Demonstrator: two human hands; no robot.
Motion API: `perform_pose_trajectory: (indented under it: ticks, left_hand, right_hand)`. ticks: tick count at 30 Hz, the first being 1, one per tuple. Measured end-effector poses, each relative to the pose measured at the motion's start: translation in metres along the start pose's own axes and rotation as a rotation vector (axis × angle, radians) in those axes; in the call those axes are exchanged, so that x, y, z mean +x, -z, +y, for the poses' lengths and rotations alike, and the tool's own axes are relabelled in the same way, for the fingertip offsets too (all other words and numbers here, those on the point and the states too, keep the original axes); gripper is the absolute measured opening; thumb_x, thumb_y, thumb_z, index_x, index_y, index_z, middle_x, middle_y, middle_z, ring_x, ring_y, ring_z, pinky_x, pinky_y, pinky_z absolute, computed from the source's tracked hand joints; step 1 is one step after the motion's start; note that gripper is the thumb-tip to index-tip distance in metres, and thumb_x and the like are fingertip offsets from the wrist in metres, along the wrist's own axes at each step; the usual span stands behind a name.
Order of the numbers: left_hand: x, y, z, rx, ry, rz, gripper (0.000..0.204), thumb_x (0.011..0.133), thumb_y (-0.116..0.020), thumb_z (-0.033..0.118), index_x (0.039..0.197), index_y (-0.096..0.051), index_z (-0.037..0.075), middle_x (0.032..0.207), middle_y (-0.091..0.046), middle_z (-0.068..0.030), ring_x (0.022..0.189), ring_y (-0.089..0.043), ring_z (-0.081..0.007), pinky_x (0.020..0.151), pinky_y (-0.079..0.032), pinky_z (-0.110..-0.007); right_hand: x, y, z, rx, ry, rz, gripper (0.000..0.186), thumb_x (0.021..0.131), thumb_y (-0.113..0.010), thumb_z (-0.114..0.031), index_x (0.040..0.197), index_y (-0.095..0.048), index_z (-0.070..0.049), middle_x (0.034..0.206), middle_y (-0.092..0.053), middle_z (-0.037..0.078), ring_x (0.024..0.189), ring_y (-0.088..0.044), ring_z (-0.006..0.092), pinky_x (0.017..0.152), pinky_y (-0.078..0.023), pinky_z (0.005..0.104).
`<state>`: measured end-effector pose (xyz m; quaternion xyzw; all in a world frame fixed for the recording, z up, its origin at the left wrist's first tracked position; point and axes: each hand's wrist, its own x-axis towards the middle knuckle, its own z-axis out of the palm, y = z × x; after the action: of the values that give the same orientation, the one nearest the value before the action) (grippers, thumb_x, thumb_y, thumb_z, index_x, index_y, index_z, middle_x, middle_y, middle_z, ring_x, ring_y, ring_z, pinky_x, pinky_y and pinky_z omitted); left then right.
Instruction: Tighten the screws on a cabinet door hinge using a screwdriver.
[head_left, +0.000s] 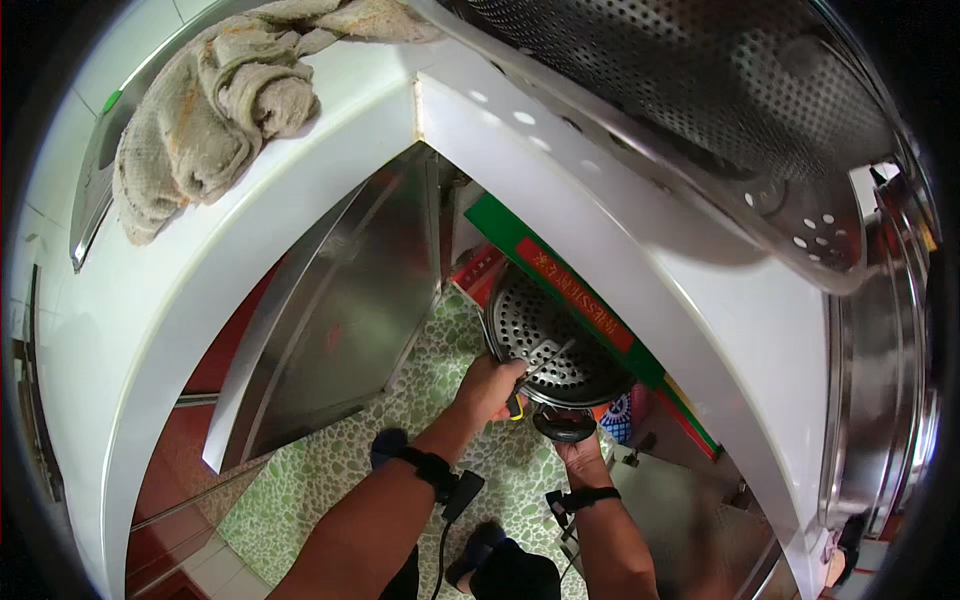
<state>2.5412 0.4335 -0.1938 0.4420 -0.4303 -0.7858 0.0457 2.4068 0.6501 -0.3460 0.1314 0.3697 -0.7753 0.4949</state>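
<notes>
A round metal pot [583, 392] with a perforated steamer insert [535, 325] is tilted below the counter edge, partly inside the cabinet opening. My left hand [487, 388] is closed at the pot's near-left rim, around what looks like a thin metal tool [552, 357] with a black and yellow handle. The tool's shaft reaches over the insert's holes. From below, my right hand [584, 455] is closed at the pot's black side handle [563, 423]; most of its fingers are hidden. A long green and red box [570, 290] covers the pot's far-right side.
Above is a white counter edge [270, 215] forming a corner. A crumpled grey cloth [210, 120] lies on it at left, a large perforated metal basket [680, 100] at right. An open metal cabinet door [335, 310] stands at left; a blue patterned item [618, 418] sits behind the pot.
</notes>
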Motion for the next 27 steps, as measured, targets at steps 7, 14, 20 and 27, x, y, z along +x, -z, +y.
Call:
perform_pose_trajectory:
  ticks: [7, 14, 20, 27]
  left_hand:
    - [-0.053, 0.004, -0.02, 0.057, 0.065, -0.066, 0.031, 0.092, -0.057, 0.023, 0.11, -0.063, -0.001, 0.086, -0.069, -0.0113, 0.058, -0.068, -0.0199, 0.044, -0.051, -0.034]
    - [-0.084, 0.003, -0.079, -0.05, 0.073, -0.052, 0.045, 0.091, -0.058, 0.02, 0.131, -0.05, 0.0, 0.091, -0.068, -0.0142, 0.061, -0.07, -0.0221, 0.04, -0.05, -0.033]
    - [-0.116, 0.033, -0.119, 0.145, -0.053, 0.04, 0.041, 0.095, -0.056, 0.023, 0.128, -0.061, 0.001, 0.11, -0.071, -0.0151, 0.082, -0.071, -0.024, 0.059, -0.058, -0.04]
    - [-0.189, 0.011, -0.113, -0.094, 0.155, 0.16, 0.039, 0.09, -0.061, 0.023, 0.121, -0.063, -0.001, 0.097, -0.07, -0.0127, 0.072, -0.07, -0.0222, 0.053, -0.056, -0.038]
  right_hand:
    - [-0.041, 0.045, 0.029, 0.083, 0.002, -0.014, 0.027, 0.103, -0.054, -0.021, 0.116, -0.069, -0.002, 0.107, -0.074, 0.015, 0.099, -0.07, 0.0293, 0.093, -0.059, 0.0462]
    - [-0.101, 0.105, 0.05, 0.201, -0.032, -0.17, 0.027, 0.103, -0.052, -0.021, 0.12, -0.066, -0.004, 0.111, -0.072, 0.012, 0.102, -0.069, 0.0264, 0.095, -0.057, 0.0417]
    - [-0.145, 0.031, 0.05, -0.028, -0.2, 0.145, 0.038, 0.106, -0.048, -0.026, 0.134, -0.058, -0.003, 0.126, -0.066, 0.015, 0.114, -0.065, 0.0298, 0.101, -0.054, 0.0455]
    - [-0.198, 0.06, 0.031, -0.042, -0.339, 0.294, 0.052, 0.107, -0.045, -0.038, 0.146, -0.046, -0.003, 0.142, -0.057, 0.016, 0.126, -0.058, 0.0317, 0.107, -0.051, 0.0485]
